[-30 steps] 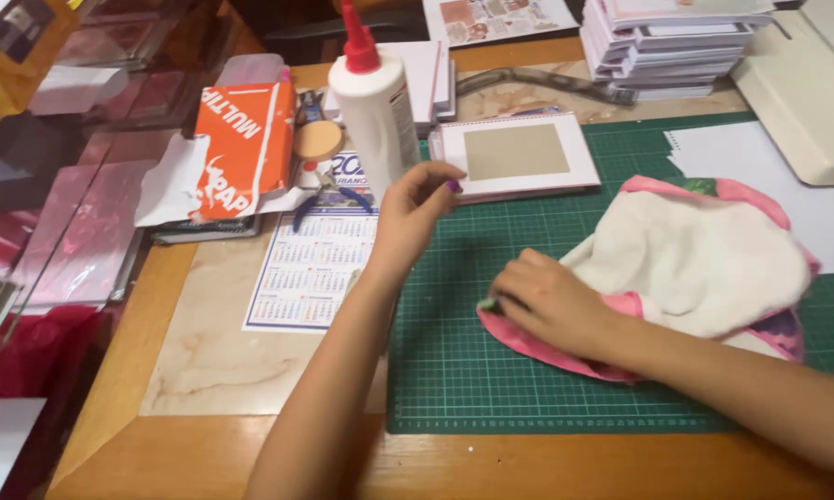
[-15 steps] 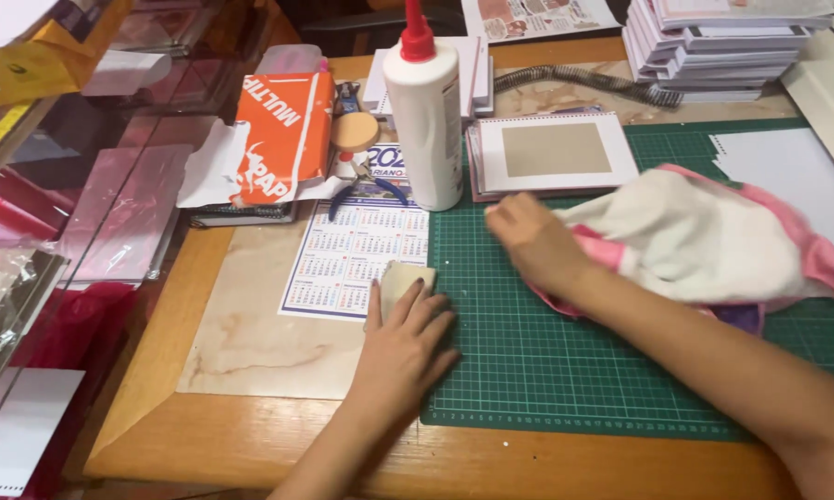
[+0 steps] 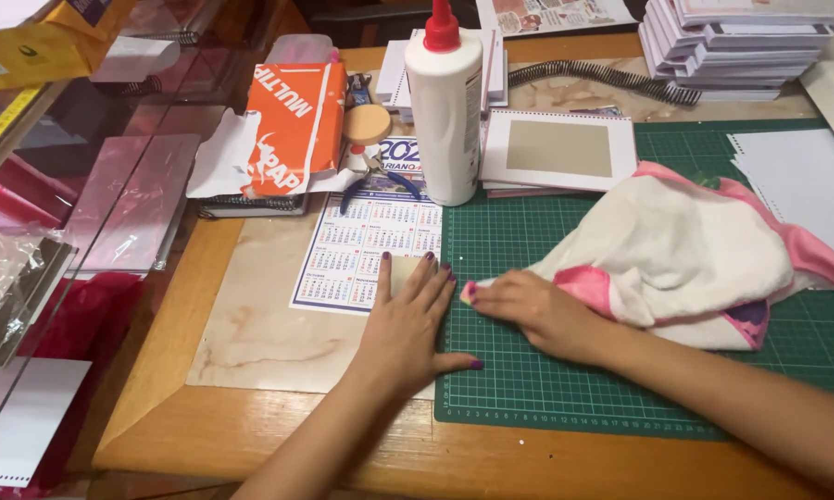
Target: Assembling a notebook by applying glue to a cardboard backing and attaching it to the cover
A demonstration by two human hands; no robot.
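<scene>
The worktop [image 3: 250,435] is a wooden surface with a marbled inlay at its left half; a green cutting mat [image 3: 565,370] covers the right half and runs to the near edge; on the mat, toward the right edge, lies a white cloth with pink trim [image 3: 685,250], bunched and partly unfolded. At the far right corner stands a stack of white booklets [image 3: 741,37]; a black spiral binding coil [image 3: 593,76] lies along the far edge beside it. An orange paper pack [image 3: 287,125], torn open, sits at the far left of the worktop over a spiral notebook; a white glue bottle with a red cap [image 3: 445,102] stands upright at the far middle, just beside a white card frame with a tan centre [image 3: 558,148] that rests on the mat's far edge. A printed calendar sheet [image 3: 357,245] lies flat on the inlay, touching the mat's left border; blue-handled pliers [image 3: 375,181] rest on its far end.

My left hand [image 3: 407,329] lies palm down, fingers spread apart, pressing a small beige card [image 3: 403,271] flat where the calendar sheet meets the mat, near the middle of the worktop; the card is mostly covered. My right hand [image 3: 528,310] rests on the mat just beside it, fingers together and flat, touching the cloth's near corner, gripping nothing I can confirm.
</scene>
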